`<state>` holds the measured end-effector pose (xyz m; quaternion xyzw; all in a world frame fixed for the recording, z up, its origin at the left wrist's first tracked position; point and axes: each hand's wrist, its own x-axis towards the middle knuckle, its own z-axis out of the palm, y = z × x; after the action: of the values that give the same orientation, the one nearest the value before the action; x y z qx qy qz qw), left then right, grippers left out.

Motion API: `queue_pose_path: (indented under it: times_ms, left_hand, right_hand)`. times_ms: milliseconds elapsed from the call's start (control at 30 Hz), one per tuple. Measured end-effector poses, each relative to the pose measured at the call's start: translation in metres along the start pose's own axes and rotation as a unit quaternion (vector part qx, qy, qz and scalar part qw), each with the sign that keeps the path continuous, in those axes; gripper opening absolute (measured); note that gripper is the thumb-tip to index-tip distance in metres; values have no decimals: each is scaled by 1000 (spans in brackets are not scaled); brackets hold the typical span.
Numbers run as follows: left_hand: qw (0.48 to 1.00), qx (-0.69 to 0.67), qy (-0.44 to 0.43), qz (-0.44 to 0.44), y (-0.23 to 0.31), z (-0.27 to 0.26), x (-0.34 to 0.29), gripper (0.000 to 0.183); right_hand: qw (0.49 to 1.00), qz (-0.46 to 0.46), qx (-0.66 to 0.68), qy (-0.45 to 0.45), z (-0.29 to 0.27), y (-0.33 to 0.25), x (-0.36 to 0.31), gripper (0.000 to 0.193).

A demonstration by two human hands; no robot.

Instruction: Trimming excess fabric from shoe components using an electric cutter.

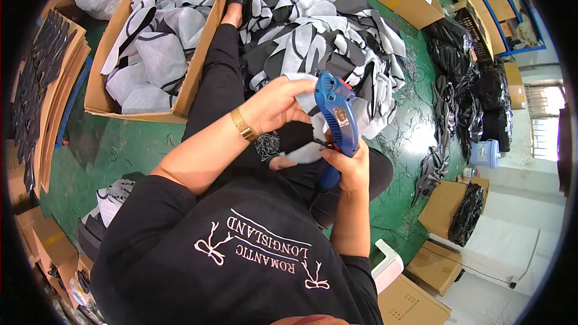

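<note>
My right hand [352,165] is wrapped round a blue handheld power tool [338,114], apparently an electric fabric cutter, with a red part near its upper end. The tool stands almost upright in front of my lap; its blade does not show. My left hand [277,105], a gold band at the wrist, pinches a light grey fabric piece [307,102] between thumb and fingers just left of the tool's head. Part of that piece is hidden behind the tool and the fingers. Beyond both hands lies a large heap of grey and black fabric pieces [313,30].
Left of my outstretched leg stands a cardboard box [135,114] filled with similar pieces. Black plastic bags [451,48] and a pale blue bucket [484,153] line the right side. Thread scraps litter the green floor [415,123]. A white stool-like object [385,265] is near my right elbow.
</note>
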<state>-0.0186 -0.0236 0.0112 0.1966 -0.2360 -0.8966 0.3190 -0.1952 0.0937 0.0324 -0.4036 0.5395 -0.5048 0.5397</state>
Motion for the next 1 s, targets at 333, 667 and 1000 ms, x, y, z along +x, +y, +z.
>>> queue_pose_path:
  times_ms: [333,667,1000]
  left_hand:
    - [976,166,127,63,43,-2,-7,28]
    - [951,267,147,43,38,5,-7,27]
    - [966,232,108,18,33,4,-5,27]
  right_hand:
    - [882,-119,-454,40,-25,-45,-28,35]
    - [738,-243,-630,-9,-18,-60,-34,41]
    - [803,-233,-549,-4,-23,-44,-41,39]
